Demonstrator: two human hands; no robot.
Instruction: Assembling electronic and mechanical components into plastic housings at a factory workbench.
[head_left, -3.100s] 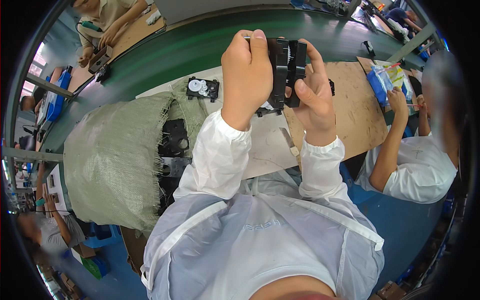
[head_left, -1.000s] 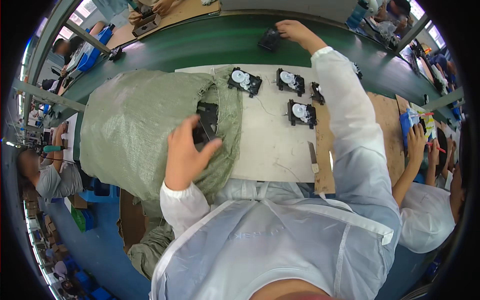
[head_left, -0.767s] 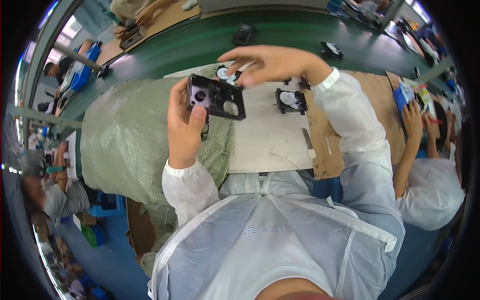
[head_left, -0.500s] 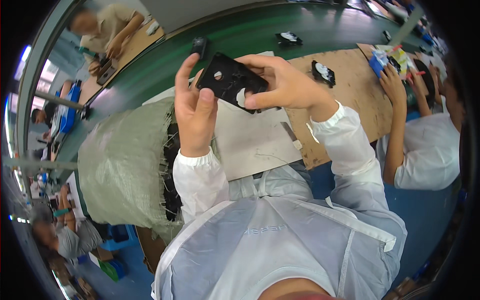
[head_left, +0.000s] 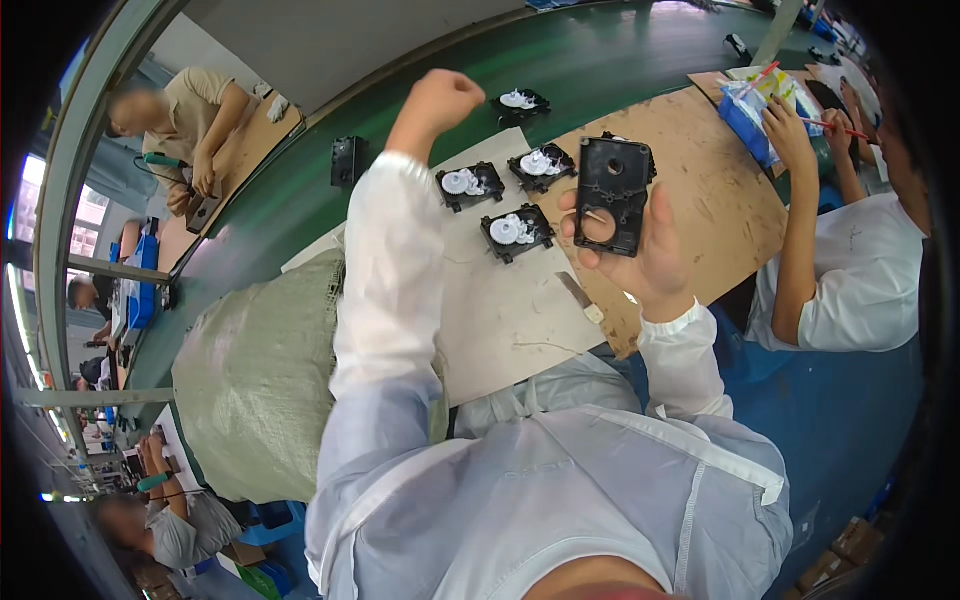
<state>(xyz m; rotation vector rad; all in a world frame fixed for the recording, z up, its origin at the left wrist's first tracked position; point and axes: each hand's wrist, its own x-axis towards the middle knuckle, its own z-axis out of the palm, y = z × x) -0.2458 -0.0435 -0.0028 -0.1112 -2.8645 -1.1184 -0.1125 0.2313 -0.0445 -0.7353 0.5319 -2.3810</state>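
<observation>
right hand (head_left: 640, 255): grasping a black housing (head_left: 612, 195), held upright above the cardboard (head_left: 700, 190). left hand (head_left: 445, 98): clenched fist, raised over the green belt (head_left: 400, 120), holding nothing that shows. three geared units (head_left: 515, 230) on the white sheet (head_left: 500, 310); sack (head_left: 265, 390) at left.

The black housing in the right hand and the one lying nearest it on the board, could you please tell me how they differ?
The held black housing is upright in the right hand and shows a plain black face; the nearest housing on the board lies flat, showing white gears. Both are black, roughly rectangular parts.
</observation>
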